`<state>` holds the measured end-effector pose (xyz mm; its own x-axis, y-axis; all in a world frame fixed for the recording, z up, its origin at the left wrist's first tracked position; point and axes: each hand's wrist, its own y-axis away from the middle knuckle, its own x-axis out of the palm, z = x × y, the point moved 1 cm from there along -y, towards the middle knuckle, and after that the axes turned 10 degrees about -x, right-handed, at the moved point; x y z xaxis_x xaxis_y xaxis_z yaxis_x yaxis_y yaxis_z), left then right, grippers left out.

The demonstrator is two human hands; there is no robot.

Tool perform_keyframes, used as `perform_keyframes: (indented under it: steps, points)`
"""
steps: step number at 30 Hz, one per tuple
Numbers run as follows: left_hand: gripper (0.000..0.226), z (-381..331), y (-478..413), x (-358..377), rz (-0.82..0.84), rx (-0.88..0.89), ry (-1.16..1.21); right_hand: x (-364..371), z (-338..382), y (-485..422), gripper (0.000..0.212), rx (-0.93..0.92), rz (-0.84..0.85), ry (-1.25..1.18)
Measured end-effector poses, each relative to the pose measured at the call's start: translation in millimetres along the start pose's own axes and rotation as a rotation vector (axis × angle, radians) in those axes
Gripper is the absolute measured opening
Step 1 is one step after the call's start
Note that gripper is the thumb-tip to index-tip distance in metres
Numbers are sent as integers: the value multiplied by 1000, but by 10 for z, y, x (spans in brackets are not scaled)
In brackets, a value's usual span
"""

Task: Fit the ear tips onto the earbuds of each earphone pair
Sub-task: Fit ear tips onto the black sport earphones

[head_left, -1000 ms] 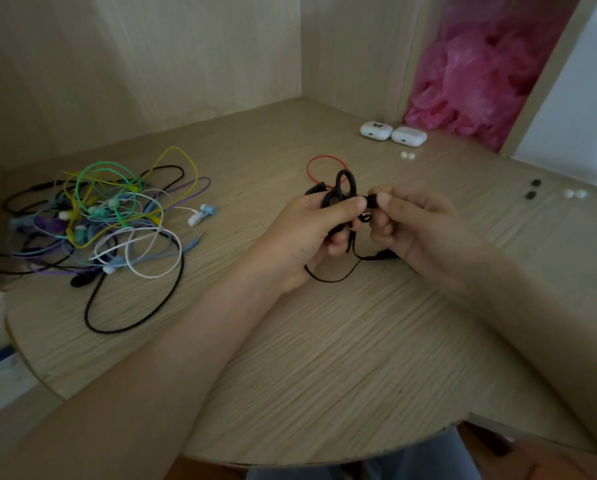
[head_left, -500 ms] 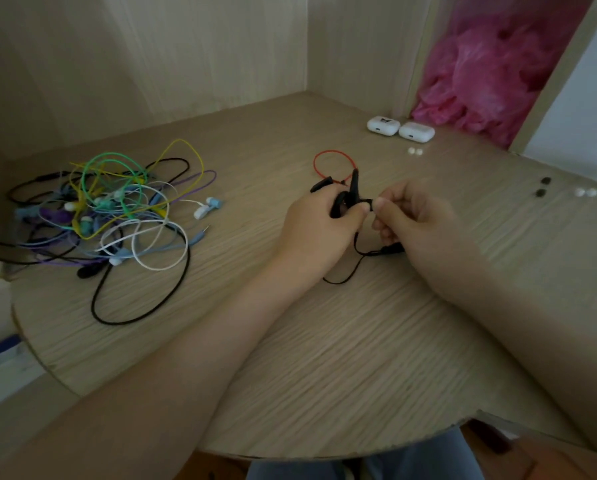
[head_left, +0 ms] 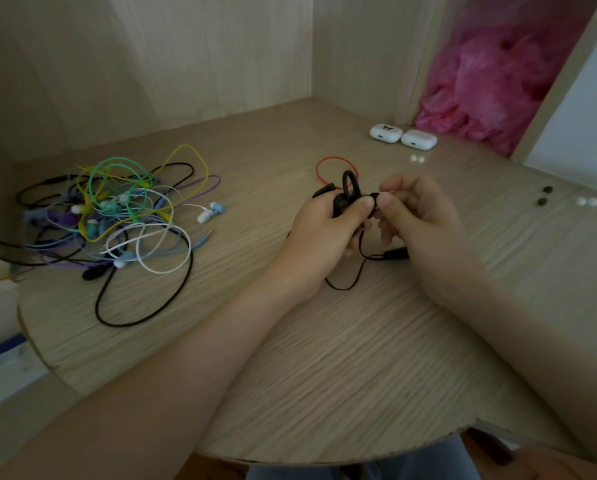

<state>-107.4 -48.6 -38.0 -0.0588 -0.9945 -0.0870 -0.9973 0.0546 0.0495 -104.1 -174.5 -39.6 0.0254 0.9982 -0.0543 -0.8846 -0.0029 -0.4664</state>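
We work at a pale wood-grain table (head_left: 325, 358) with a rounded near edge, set into a corner of matching wood-look wall panels (head_left: 186, 64). A crumpled pink plastic bag (head_left: 491, 81) fills an opening at the far right.

Our left hand (head_left: 325, 233) is closed around a black ear-hook earphone (head_left: 349, 192) held over the middle of the table, thumb pressed along its top. The ear hook loop stands upright above the thumb, its long axis roughly vertical, and the bud end points right, toward our right hand (head_left: 418, 216). That hand pinches the bud tip between thumb and forefinger; we cannot tell whether an ear tip sits under those fingers. The black cable droops to the table and runs to an inline piece (head_left: 396, 253) beneath the right hand. A thin red loop of cable (head_left: 335, 164) lies just behind.

A tangle of coloured wired earphones (head_left: 117, 216) lies at the far left. Two white charging cases (head_left: 402, 136) sit near the bag; one carries a dark mark, too blurred to read. Loose white ear tips (head_left: 417, 158) lie beside them, while dark ear tips (head_left: 545, 195) and more white ones (head_left: 587, 201) rest at the right.
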Motion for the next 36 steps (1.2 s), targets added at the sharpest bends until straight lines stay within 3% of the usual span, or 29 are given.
perform_keyframes:
  steps: [8,16,21,26,36]
  points:
    - [16,-11,-22,-26,104,-142,207,-28,44,-3,20,-55,59,135]
    - [24,-8,-23,-23,86,-141,88,-75,-5,-29,13,-46,57,202]
    - [20,-17,-13,-18,76,-152,104,-69,-9,-35,13,-61,62,149]
    - [11,-40,-11,-32,105,-186,217,-77,-7,-42,26,-56,55,57]
    - [17,-31,-11,-35,167,-209,287,-125,-37,-85,4,71,147,-157]
